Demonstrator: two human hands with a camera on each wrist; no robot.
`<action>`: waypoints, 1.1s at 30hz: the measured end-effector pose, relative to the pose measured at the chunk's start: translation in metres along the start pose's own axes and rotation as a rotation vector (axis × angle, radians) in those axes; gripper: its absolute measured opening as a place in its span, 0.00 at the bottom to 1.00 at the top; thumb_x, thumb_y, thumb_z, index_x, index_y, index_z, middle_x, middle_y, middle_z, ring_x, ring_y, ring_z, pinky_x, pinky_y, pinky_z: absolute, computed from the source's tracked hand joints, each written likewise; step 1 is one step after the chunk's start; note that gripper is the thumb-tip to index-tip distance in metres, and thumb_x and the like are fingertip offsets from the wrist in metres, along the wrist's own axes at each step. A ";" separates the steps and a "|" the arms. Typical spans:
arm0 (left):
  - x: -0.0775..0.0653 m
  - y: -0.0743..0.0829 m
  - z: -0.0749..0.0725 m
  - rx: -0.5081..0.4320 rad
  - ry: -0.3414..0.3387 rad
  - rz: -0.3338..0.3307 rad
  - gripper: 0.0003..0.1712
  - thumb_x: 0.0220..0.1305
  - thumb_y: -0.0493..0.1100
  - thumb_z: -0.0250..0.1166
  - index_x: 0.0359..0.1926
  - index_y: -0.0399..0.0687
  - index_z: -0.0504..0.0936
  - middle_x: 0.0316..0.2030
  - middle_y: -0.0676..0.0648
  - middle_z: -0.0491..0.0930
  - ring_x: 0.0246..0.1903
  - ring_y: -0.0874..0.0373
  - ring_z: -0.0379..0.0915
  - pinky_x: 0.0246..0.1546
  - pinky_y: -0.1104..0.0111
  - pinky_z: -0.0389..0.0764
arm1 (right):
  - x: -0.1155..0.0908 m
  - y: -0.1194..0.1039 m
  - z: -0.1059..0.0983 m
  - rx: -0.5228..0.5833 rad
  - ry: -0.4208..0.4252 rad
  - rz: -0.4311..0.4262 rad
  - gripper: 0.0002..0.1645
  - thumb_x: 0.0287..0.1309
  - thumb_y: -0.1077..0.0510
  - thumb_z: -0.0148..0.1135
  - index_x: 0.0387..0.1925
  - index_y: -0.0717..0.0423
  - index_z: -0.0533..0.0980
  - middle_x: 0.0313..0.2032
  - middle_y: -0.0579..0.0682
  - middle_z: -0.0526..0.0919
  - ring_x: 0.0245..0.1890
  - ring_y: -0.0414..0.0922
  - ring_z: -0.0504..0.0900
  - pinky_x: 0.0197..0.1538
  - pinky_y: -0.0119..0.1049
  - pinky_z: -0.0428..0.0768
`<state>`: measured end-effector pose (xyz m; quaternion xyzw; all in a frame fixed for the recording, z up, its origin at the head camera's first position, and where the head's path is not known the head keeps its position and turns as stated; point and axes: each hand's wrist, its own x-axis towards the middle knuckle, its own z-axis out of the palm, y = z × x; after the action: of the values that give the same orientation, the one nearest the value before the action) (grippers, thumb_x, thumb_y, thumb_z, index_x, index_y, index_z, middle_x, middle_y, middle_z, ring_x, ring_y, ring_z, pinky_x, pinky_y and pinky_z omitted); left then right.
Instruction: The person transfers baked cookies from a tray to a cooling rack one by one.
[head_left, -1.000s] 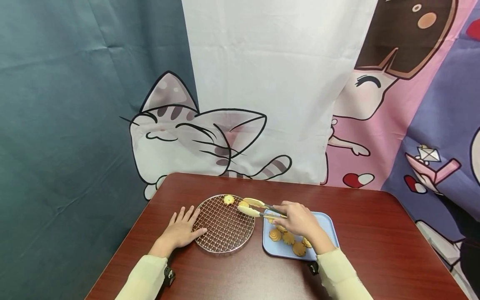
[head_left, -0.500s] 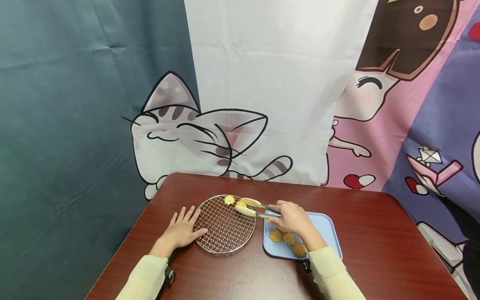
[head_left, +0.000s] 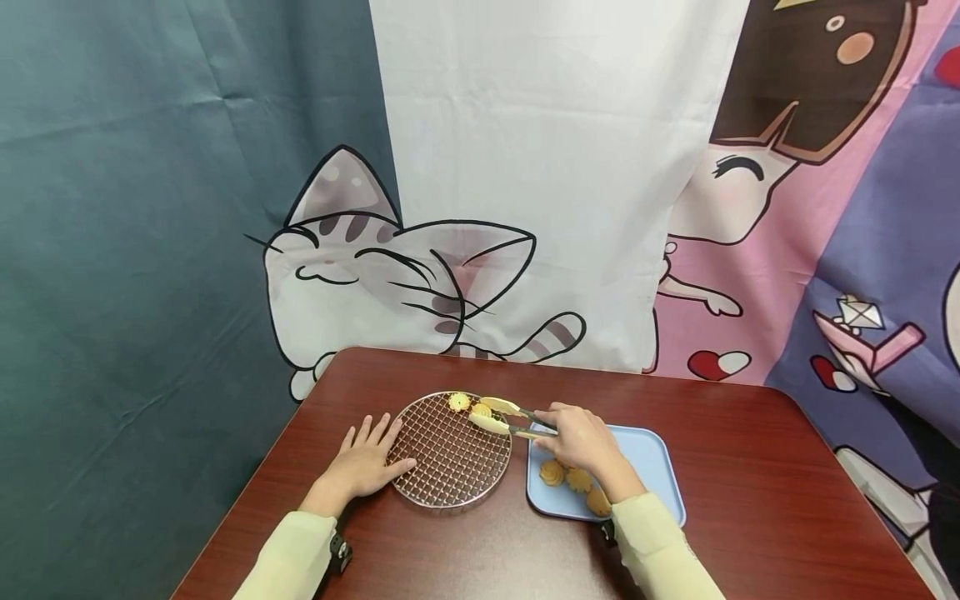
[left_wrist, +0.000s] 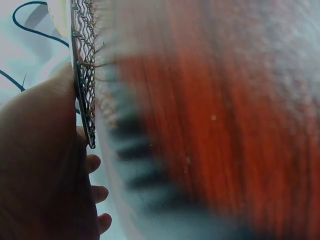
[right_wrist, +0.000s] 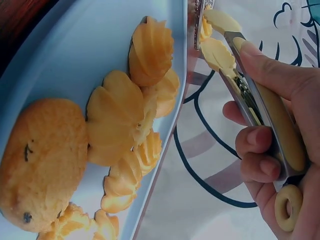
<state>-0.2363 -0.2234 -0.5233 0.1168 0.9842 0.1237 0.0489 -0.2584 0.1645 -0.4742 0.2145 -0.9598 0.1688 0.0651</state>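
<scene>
My right hand (head_left: 583,437) grips yellow-tipped metal tongs (right_wrist: 272,115) by the handles. The tong tips reach over the far right part of a round wire rack (head_left: 446,462), on either side of a golden cookie (head_left: 481,410). Whether they touch it or squeeze it is unclear. Just left of it on the rack lies another piped cookie (head_left: 459,402). Fingers spread, my left hand (head_left: 360,467) rests at the left edge of the rack; in the left wrist view its thumb side meets the rim (left_wrist: 80,75).
A light blue tray (head_left: 648,467) stands right of the rack, beneath my right forearm. Several cookies lie on it, among them a ridged one (right_wrist: 114,117) and a smooth one with dark spots (right_wrist: 45,160). A printed cloth (head_left: 555,208) hangs behind the wooden table (head_left: 495,558).
The tongs and my right hand have shifted a little left, and the cookie between the tips has moved left toward the other one. My left hand stays in place.
</scene>
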 end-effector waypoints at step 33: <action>-0.001 0.002 -0.002 -0.009 -0.003 0.003 0.49 0.70 0.68 0.55 0.78 0.41 0.57 0.78 0.33 0.51 0.76 0.29 0.40 0.73 0.35 0.43 | -0.036 -0.004 -0.043 -0.003 0.094 -0.026 0.36 0.48 0.42 0.80 0.60 0.47 0.82 0.41 0.39 0.83 0.27 0.37 0.74 0.29 0.35 0.72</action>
<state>-0.2352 -0.2221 -0.5202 0.1182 0.9834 0.1279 0.0508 -0.2226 0.1904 -0.4404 0.2187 -0.9530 0.1766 0.1128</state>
